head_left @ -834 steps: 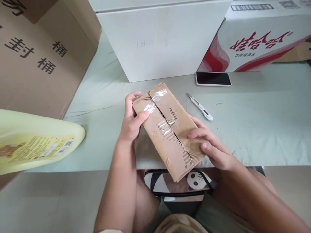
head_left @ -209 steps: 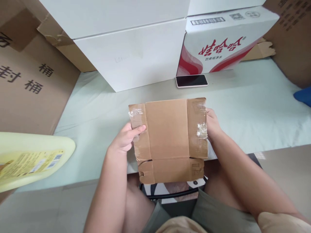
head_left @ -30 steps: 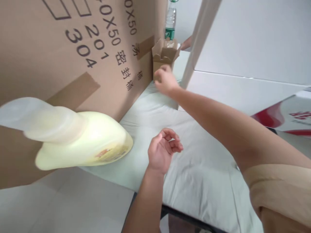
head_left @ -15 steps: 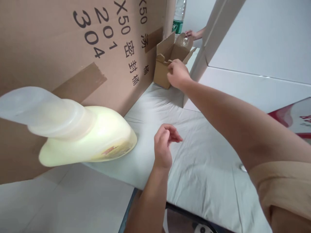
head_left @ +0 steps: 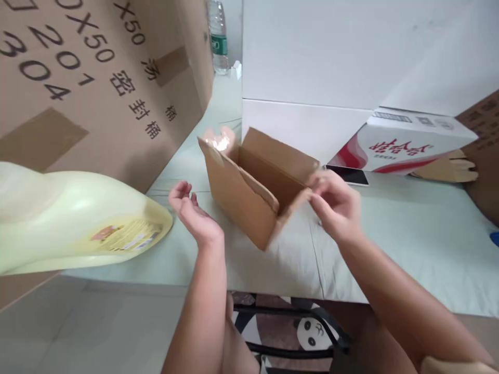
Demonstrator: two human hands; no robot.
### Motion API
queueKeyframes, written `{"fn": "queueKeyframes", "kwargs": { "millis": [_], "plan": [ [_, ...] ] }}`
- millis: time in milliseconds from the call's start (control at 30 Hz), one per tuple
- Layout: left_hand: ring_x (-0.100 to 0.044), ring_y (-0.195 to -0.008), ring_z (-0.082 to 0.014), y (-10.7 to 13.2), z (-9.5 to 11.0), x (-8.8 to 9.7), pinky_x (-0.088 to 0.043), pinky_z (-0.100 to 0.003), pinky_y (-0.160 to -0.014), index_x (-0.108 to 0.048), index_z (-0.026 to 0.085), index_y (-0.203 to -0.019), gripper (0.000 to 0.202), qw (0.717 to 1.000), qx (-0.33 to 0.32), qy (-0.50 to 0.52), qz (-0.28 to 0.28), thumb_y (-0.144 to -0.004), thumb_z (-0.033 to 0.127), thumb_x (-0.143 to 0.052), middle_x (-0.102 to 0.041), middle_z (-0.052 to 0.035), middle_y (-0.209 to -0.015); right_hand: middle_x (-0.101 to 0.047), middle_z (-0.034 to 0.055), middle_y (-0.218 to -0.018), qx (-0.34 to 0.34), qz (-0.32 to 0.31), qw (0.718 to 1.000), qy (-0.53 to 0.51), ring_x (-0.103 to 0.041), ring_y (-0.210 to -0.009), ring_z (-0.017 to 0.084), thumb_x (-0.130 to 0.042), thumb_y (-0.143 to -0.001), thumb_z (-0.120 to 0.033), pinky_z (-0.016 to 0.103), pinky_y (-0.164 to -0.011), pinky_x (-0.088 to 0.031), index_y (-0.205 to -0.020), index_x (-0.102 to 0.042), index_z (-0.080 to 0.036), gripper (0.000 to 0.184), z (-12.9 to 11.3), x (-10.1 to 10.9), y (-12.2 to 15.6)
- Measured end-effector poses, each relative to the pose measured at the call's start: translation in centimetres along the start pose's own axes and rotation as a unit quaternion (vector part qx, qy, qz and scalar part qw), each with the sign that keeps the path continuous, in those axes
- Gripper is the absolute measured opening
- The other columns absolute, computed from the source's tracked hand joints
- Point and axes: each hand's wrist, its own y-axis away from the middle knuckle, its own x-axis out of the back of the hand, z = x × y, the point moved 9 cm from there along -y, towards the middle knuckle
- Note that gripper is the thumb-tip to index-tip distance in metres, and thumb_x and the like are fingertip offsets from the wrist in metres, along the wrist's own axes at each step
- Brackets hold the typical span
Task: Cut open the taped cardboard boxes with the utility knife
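An open cardboard box (head_left: 239, 202) with raised flaps hangs tilted over the cloth-covered surface. My right hand (head_left: 335, 202) pinches the edge of its right-hand flap; that hand is slightly blurred. Clear tape shines on the flap at its far left corner. To the left of the box, my left hand (head_left: 197, 213) is raised with fingers apart and a little curled, holding nothing. Close by on the left stands a large pale yellow bottle (head_left: 97, 223) with a label, its top cut off by the frame edge.
A big printed carton (head_left: 128, 62) rises at the left. Behind are a water bottle (head_left: 219, 44), white panels (head_left: 304, 52), a dark phone-like slab (head_left: 346, 175) and a red-and-white carton (head_left: 413, 143). Below the surface's front edge shows a panda-patterned item (head_left: 315, 332).
My right hand has drawn the box from the far corner nearer to me. My left hand has shifted left. The view has turned right, and another hand behind the box is out of sight.
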Motion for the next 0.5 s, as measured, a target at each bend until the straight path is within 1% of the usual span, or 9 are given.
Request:
{"fn": "queueKeyframes", "kwargs": {
  "millis": [67, 100, 167, 200, 300, 367, 433, 467, 500],
  "plan": [
    [-0.062, -0.123, -0.0268, 0.9, -0.5, -2.2, -0.045, -0.041, -0.105, -0.065, 0.027, -0.114, 0.04, 0.995, 0.013, 0.04, -0.095, -0.093, 0.058, -0.052, -0.066, -0.0074, -0.122, -0.067, 0.0042, -0.086, -0.005, 0.027, 0.999, 0.018, -0.062, -0.077, 0.019, -0.068, -0.096, -0.028, 0.034, -0.069, -0.049, -0.075, -0.055, -0.023, 0.026, -0.4, 3.8, 3.5],
    [-0.064, -0.12, -0.0275, 1.7, -0.5, -3.3, -0.048, -0.04, -0.103, -0.067, 0.026, -0.112, 0.044, 0.987, 0.016, 0.055, -0.148, -0.093, 0.064, -0.054, -0.069, -0.0077, -0.119, -0.067, 0.0047, -0.087, -0.011, 0.03, 0.999, 0.026, -0.062, -0.076, 0.018, -0.068, -0.097, -0.029, 0.033, -0.067, -0.049, -0.077, -0.055, -0.023, 0.025, -0.3, 5.1, 5.0],
    [-0.069, -0.113, -0.028, 3.6, -0.1, -5.3, -0.052, -0.04, -0.1, -0.071, 0.025, -0.108, 0.051, 0.969, 0.011, 0.076, -0.234, -0.092, 0.071, -0.055, -0.073, -0.0075, -0.111, -0.067, 0.0053, -0.09, -0.018, 0.029, 0.999, 0.034, -0.063, -0.077, 0.019, -0.067, -0.098, -0.032, 0.034, -0.068, -0.05, -0.083, -0.056, -0.023, 0.021, 0.3, 6.5, 7.5],
    [-0.07, -0.112, -0.0281, 4.5, 0.1, -6.1, -0.053, -0.04, -0.1, -0.073, 0.025, -0.107, 0.053, 0.961, 0.008, 0.08, -0.263, -0.092, 0.073, -0.055, -0.075, -0.0075, -0.109, -0.067, 0.0054, -0.092, -0.019, 0.029, 0.999, 0.037, -0.064, -0.08, 0.019, -0.066, -0.099, -0.034, 0.035, -0.07, -0.051, -0.086, -0.056, -0.024, 0.019, 0.8, 6.7, 8.5],
    [-0.072, -0.111, -0.0284, 6.1, 1.1, -7.4, -0.055, -0.043, -0.102, -0.076, 0.024, -0.107, 0.054, 0.954, -0.017, 0.07, -0.291, -0.093, 0.072, -0.056, -0.077, -0.0081, -0.111, -0.063, 0.0071, -0.105, -0.036, 0.065, 0.993, 0.092, -0.066, -0.098, 0.024, -0.069, -0.096, -0.041, 0.042, -0.084, -0.055, -0.092, -0.061, -0.025, 0.019, 2.6, 7.3, 10.5],
    [-0.072, -0.107, -0.0277, 6.5, 2.1, -7.9, -0.055, -0.043, -0.1, -0.077, 0.023, -0.099, 0.053, 0.952, -0.063, 0.048, -0.294, -0.095, 0.07, -0.054, -0.077, -0.0084, -0.105, -0.056, 0.0095, -0.127, -0.067, 0.113, 0.983, 0.131, -0.062, -0.116, 0.029, -0.076, -0.089, -0.051, 0.05, -0.097, -0.055, -0.103, -0.063, -0.028, 0.03, 3.7, 7.8, 11.5],
    [-0.071, -0.1, -0.0261, 6.7, 3.1, -8.2, -0.055, -0.043, -0.097, -0.075, 0.023, -0.088, 0.048, 0.948, -0.117, 0.015, -0.295, -0.097, 0.065, -0.053, -0.076, -0.0079, -0.097, -0.04, 0.0097, -0.154, -0.097, 0.148, 0.978, 0.109, -0.057, -0.129, 0.032, -0.08, -0.081, -0.06, 0.056, -0.104, -0.054, -0.128, -0.058, -0.036, 0.057, 4.6, 8.1, 12.2],
    [-0.07, -0.097, -0.0255, 6.7, 3.4, -8.3, -0.055, -0.043, -0.096, -0.073, 0.023, -0.084, 0.045, 0.946, -0.138, -0.007, -0.294, -0.098, 0.061, -0.054, -0.075, -0.0073, -0.093, -0.034, 0.0095, -0.162, -0.115, 0.147, 0.98, 0.074, -0.056, -0.132, 0.033, -0.081, -0.08, -0.062, 0.057, -0.106, -0.054, -0.142, -0.049, -0.041, 0.072, 5.1, 8.0, 12.4],
    [-0.07, -0.095, -0.0251, 6.6, 3.5, -8.3, -0.055, -0.043, -0.094, -0.07, 0.023, -0.08, 0.043, 0.944, -0.151, -0.031, -0.293, -0.099, 0.059, -0.055, -0.074, -0.0067, -0.091, -0.033, 0.0098, -0.166, -0.135, 0.134, 0.981, 0.03, -0.058, -0.133, 0.032, -0.081, -0.082, -0.061, 0.058, -0.106, -0.055, -0.153, -0.036, -0.045, 0.085, 5.5, 7.6, 12.5]
  ]
}}
